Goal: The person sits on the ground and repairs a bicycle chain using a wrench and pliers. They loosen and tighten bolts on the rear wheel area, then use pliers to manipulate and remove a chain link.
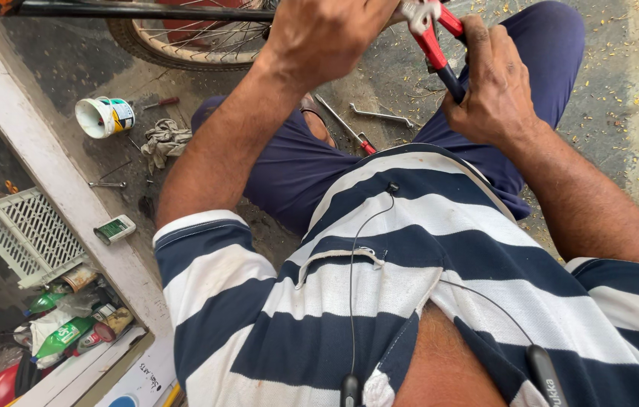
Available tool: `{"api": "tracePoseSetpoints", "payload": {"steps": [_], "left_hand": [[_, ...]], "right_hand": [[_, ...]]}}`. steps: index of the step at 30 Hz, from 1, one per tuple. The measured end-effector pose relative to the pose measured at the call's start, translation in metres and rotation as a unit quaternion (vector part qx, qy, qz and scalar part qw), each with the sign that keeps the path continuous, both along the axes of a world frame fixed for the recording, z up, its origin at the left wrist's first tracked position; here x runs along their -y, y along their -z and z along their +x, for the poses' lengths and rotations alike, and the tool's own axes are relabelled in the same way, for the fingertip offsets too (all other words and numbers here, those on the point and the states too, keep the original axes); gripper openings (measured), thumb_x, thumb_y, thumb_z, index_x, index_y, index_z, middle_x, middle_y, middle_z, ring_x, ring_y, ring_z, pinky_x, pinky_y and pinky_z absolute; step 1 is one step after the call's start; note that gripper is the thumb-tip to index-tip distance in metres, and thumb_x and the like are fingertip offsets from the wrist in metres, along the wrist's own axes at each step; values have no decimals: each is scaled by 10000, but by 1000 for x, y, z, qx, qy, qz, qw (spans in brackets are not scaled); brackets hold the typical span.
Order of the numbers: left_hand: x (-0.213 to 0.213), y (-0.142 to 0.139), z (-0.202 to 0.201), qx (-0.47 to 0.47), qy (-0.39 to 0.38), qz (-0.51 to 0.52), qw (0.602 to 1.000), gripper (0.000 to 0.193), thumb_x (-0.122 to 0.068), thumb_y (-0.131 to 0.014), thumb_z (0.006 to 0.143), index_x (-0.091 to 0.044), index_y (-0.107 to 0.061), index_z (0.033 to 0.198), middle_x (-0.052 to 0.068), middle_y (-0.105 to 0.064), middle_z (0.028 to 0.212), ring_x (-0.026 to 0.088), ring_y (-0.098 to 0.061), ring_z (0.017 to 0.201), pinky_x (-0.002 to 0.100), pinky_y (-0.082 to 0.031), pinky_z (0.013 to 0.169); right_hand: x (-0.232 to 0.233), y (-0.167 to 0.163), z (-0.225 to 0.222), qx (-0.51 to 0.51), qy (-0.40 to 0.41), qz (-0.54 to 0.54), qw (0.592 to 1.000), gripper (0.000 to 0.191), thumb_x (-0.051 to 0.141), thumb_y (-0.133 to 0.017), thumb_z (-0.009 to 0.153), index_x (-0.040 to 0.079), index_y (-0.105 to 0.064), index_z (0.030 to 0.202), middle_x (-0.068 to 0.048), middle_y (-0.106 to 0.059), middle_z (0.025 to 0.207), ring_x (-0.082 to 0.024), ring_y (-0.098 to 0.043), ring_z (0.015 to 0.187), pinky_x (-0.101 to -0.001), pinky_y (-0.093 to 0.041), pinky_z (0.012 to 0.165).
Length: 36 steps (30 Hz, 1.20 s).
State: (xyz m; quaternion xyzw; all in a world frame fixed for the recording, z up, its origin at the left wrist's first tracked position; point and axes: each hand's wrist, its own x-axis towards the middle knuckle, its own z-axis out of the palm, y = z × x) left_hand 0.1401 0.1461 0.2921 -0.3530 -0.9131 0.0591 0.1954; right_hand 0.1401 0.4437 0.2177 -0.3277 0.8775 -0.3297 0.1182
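- Looking down over a blue-and-white striped shirt [425, 301] and dark blue trousers [297, 169], seated on a grey concrete floor [621, 98] strewn with small yellow bits
- Right hand [496, 87] wrapped tight round the dark lower grip of red-handled pliers [434, 41], raised in front of the chest near the top edge of view
- Pliers head pale metal, at the very top, just beside the left hand
- Left hand [327, 34] curled into a fist at the top centre, knuckles toward the camera; whatever sits inside the fist hidden, so cannot tell what is held
- Bicycle wheel [183, 38] with spokes and tyre beyond the left forearm, along the far edge of the floor
- On the floor between the knees: a long metal spanner [383, 115] and a red-tipped tool [349, 130], lying near each other
- Toward the left side of the floor: a white tub [104, 117] tipped on its side, a small screwdriver [161, 102] beside it, a crumpled grey rag [165, 141] just below
- White perforated crate [25, 235] and green bottles [59, 332] past a pale ledge at the lower left corner
- Black earphone cable [351, 301] hanging down the shirt front
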Motion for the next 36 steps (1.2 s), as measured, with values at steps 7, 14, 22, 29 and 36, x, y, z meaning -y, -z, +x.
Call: {"api": "tracePoseSetpoints", "payload": {"steps": [7, 14, 22, 29, 36], "left_hand": [[-8, 20, 32, -36, -36, 228, 972, 330, -203, -691, 1087, -32, -604, 1356, 181, -692, 1176, 252, -709, 1093, 339, -639, 885], [-21, 60, 34, -159, -59, 236, 957, 303, -219, -790, 997, -85, -655, 1232, 110, -667, 1187, 245, -676, 1121, 354, -622, 955], [-16, 72, 37, -124, -45, 237, 962, 302, -207, -795, 1028, -24, -641, 1212, 135, -622, 1218, 264, -633, 1193, 346, -617, 983], [-16, 77, 33, -145, -22, 193, 970, 284, -316, -698, 1085, -41, -646, 1133, 166, -566, 1258, 314, -627, 1182, 391, -587, 1002], [-15, 43, 21, -159, -9, 133, 978, 460, -519, -567, 1134, -81, -644, 1014, 130, -657, 1110, 257, -666, 1053, 416, -572, 895]], "right_hand": [[3, 2, 4, 5, -1, 7, 1000, 891, 47, -719, 799, 61, -315, 1592, -184, -439, 1099, -353, -513, 1024, -518, -454, 828], [0, 1, 7, -5, 1, 8, 1000, 886, 45, -731, 808, 62, -323, 1594, -190, -441, 1118, -367, -517, 1039, -521, -458, 838], [0, -1, 10, 7, 3, -15, 1000, 825, 51, -741, 826, 34, -322, 1536, -196, -451, 1139, -391, -522, 1058, -531, -463, 873], [0, -3, 11, 13, -1, -6, 1000, 839, 41, -710, 844, 42, -323, 1588, -174, -463, 1104, -357, -532, 1020, -517, -468, 846], [3, -6, 11, 53, -13, -5, 998, 840, 8, -657, 831, 43, -308, 1595, -183, -477, 1068, -350, -564, 967, -521, -480, 812]]}}
